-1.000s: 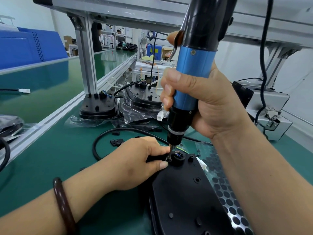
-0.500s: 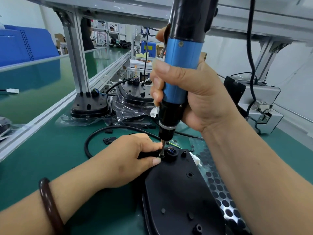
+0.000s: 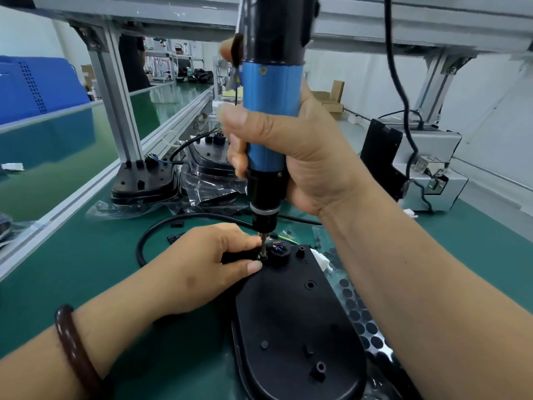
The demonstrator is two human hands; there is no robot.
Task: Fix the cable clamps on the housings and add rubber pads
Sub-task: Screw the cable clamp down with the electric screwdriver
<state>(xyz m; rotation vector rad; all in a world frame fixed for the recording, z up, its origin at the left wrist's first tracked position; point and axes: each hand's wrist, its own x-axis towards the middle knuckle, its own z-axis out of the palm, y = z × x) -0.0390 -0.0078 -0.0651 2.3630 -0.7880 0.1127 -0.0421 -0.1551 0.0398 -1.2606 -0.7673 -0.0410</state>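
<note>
**Clamp screw going into a hard plastic shell**

Nearest, the housing (image 3: 288, 327) lies flat on the green tabletop (image 3: 72, 269). It is a matt black, teardrop-shaped shell with moulded bosses and screw holes on its back. It looks like rigid, light plastic, so it would likely skate on the smooth mat unless pinned. Its rounded edge offers the safest hold, away from the small bosses, which might snap.

At its narrow end the left hand (image 3: 207, 264) pinches the cable clamp (image 3: 238, 256) between thumb and forefinger, holding that small black piece against the shell. The clamp seems tiny and apt to twist under torque, so a grip close beside the screw suits it.

The right hand (image 3: 294, 157) is wrapped round the blue-and-black electric screwdriver (image 3: 271, 111). The tool is upright with its bit down on the clamp, beside a round port showing coloured wires.

Just right of the housing, partly under the forearm, lies a shiny sheet of round black rubber pads (image 3: 356, 310). They look soft and thin, best peeled by an edge.

Behind the left hand a black cable (image 3: 144, 241) loops on the mat. Farther back sit more housings (image 3: 144, 183), some in crinkled clear bags (image 3: 207, 186).
</note>
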